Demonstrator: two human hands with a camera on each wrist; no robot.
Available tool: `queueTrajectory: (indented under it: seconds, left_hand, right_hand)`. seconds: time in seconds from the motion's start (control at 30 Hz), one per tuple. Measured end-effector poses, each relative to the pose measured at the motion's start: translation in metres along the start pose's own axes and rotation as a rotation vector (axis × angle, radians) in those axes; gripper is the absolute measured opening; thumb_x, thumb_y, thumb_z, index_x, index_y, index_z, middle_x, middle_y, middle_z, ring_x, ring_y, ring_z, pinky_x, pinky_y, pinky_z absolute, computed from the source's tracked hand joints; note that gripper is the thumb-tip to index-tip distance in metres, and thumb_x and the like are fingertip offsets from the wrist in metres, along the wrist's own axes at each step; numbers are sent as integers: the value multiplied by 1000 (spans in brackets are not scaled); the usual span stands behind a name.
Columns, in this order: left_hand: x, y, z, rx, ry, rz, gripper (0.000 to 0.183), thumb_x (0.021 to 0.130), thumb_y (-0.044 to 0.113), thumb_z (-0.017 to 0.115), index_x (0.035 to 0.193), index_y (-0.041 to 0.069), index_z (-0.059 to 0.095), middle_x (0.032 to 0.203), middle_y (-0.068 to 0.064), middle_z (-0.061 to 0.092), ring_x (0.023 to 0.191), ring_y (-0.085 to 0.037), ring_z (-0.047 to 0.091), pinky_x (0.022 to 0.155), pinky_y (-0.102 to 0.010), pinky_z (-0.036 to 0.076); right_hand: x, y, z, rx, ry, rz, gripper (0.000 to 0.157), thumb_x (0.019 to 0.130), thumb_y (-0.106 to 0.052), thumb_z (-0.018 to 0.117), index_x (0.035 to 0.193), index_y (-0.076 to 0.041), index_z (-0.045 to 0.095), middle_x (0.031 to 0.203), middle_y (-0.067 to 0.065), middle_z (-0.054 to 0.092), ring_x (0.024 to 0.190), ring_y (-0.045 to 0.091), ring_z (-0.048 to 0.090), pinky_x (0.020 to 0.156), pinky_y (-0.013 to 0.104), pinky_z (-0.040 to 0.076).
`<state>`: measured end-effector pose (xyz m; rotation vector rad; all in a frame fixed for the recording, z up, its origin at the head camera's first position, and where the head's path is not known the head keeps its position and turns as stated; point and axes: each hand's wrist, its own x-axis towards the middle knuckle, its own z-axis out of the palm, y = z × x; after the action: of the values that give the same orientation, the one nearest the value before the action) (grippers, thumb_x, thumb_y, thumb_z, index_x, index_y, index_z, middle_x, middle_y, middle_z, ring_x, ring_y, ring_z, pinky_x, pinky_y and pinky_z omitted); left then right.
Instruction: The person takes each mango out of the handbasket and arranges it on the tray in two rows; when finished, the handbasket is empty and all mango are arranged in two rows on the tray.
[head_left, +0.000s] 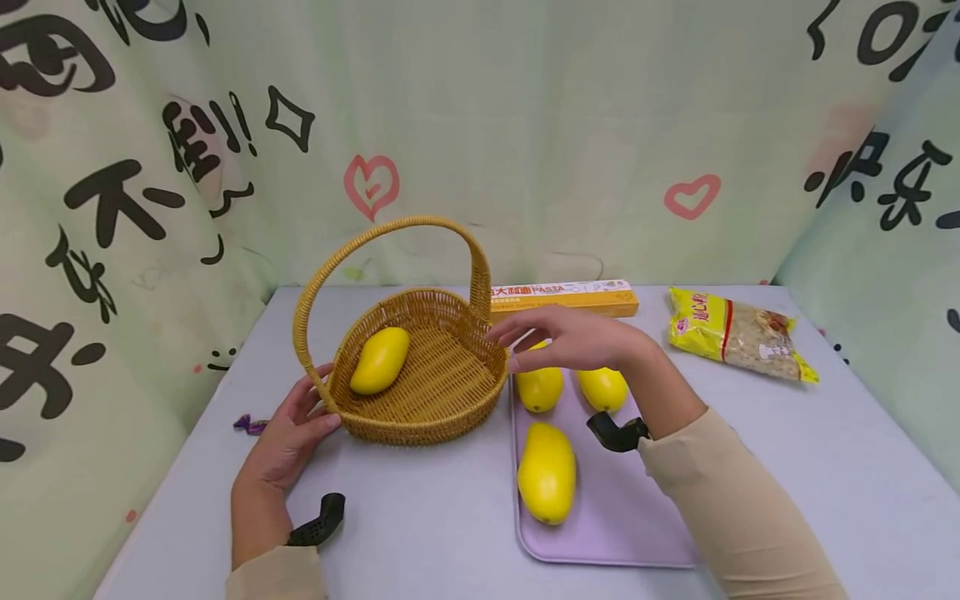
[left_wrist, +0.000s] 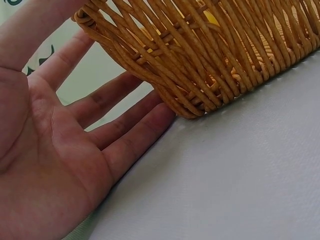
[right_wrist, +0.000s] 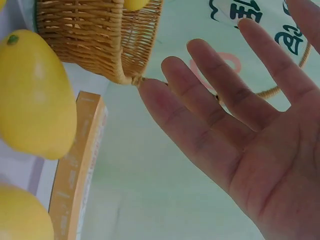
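A wicker basket (head_left: 420,425) with a tall arched handle stands on the table, one yellow mango (head_left: 380,360) lying inside at its left. Against the basket's left side rests my left hand (head_left: 288,433); its fingers (left_wrist: 115,100) lie nearly straight along the weave in the left wrist view. My right hand (head_left: 573,337) hovers by the right rim with fingers extended and nothing held, its palm (right_wrist: 285,165) facing the right wrist camera. Below it, three mangoes lie on a purple tray (head_left: 622,525): one at the front (head_left: 546,473), two behind.
A pasta box (head_left: 600,300) lies behind the tray. To the right is a yellow and clear food packet (head_left: 738,335). A small purple wrapped piece (head_left: 251,426) sits left of the basket. Printed curtains (head_left: 570,167) enclose the table's back and sides.
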<state>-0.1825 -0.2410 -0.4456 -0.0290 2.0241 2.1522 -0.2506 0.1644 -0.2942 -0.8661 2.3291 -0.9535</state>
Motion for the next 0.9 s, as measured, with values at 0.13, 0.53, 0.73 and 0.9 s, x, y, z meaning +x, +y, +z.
queueTrajectory:
  seconds: [0.13, 0.53, 0.73, 0.9]
  left_hand:
    - [0, -1, 1, -1, 0, -3, 78, 98, 7, 69, 162, 29, 31, 172, -11, 17, 142, -28, 39, 98, -13, 48]
    - [0, -3, -1, -4, -4, 9, 76, 98, 6, 69, 161, 29, 32, 171, -12, 19, 132, -15, 48, 99, -14, 48]
    - [0, -2, -1, -13, -7, 6, 77, 98, 6, 69, 161, 29, 31, 171, -11, 18, 135, -16, 47, 99, -14, 47]
    - [1, 0, -1, 9, -9, -6, 77, 98, 8, 69, 161, 30, 31, 172, -8, 18, 141, -22, 42, 110, -23, 44]
  right_hand:
    - [9, 0, 4, 11, 8, 2, 49, 97, -32, 71, 144, -21, 60, 146, 1, 61, 135, 27, 57, 109, 48, 47]
    - [50, -15, 11, -6, -23, -5, 44, 98, -29, 69, 141, -23, 62, 140, 5, 63, 129, 24, 60, 102, 43, 53]
    - [70, -22, 13, -47, -21, 30, 43, 96, -32, 71, 139, -27, 64, 136, 5, 65, 123, 23, 62, 100, 43, 53]
    - [85, -27, 15, -17, -35, 74, 43, 96, -31, 72, 138, -28, 64, 137, 7, 64, 114, 24, 64, 95, 45, 55]
